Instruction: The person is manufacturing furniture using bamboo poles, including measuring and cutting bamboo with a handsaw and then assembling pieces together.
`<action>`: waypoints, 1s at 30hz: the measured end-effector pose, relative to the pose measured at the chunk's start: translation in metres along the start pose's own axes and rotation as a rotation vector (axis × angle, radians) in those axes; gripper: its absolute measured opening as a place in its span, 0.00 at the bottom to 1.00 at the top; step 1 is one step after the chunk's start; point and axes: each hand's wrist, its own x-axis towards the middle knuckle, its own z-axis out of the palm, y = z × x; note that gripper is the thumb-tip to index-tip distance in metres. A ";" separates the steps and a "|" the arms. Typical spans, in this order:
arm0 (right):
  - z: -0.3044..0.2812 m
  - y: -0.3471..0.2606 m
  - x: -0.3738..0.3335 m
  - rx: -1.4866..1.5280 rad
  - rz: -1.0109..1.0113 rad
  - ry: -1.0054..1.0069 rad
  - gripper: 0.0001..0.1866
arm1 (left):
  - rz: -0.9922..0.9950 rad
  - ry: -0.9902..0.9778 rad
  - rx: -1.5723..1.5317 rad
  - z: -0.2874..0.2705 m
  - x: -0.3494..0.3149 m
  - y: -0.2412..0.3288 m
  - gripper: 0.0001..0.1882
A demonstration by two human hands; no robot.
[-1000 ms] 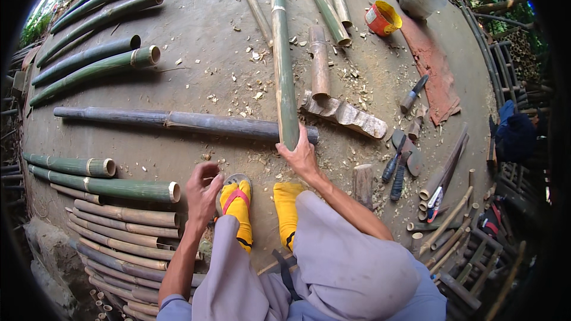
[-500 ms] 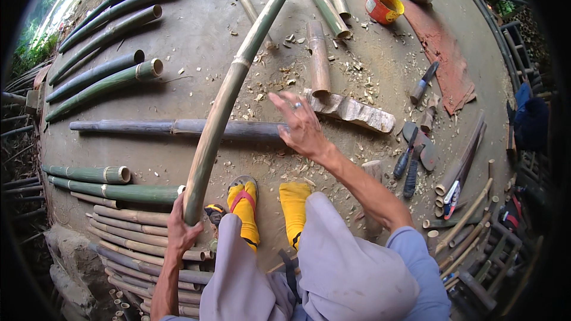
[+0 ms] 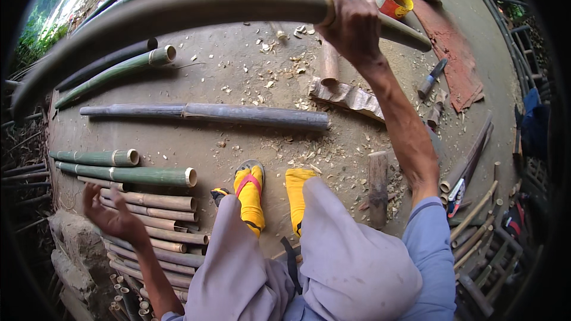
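Note:
My right hand [image 3: 355, 27] is wrapped round a long bamboo pole [image 3: 238, 5], raised across the far side of the view. The pole's left part sweeps down to the left edge and is smeared by motion. My left hand [image 3: 110, 217] is off the pole, fingers apart, above a row of brown bamboo lengths [image 3: 169, 215]. Below the raised pole, a dark bamboo pole [image 3: 244, 115] lies across the ground. Beyond its right end, a short bamboo piece [image 3: 329, 65] rests on a rough pale wood block [image 3: 351, 100], partly hidden by my right forearm.
Green bamboo poles [image 3: 148, 176] lie at the left, with others [image 3: 122, 75] farther off. A knife [image 3: 432, 78] lies beside a reddish sheet [image 3: 455, 65]. A red and yellow tub [image 3: 395, 1] stands at far right. A wooden post [image 3: 377, 190] is by my right leg; chips litter the ground.
My left hand has let go of the bamboo pole's near end. My right hand has taken hold of the pole, which has swung from a steep slant to lie crosswise at the far side.

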 end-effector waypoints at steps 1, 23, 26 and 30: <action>-0.014 0.008 0.009 -0.026 0.084 -0.007 0.14 | -0.096 -0.176 -0.139 0.033 -0.012 0.002 0.19; -0.078 0.085 -0.074 0.627 0.732 0.368 0.17 | -0.761 -1.225 -0.366 0.490 -0.136 0.111 0.38; -0.105 0.081 -0.078 0.529 0.719 0.440 0.22 | -0.698 -1.107 -0.447 0.435 -0.120 0.119 0.39; -0.137 0.054 -0.047 0.592 0.624 0.498 0.22 | -0.487 -1.082 -0.238 0.321 -0.100 0.096 0.41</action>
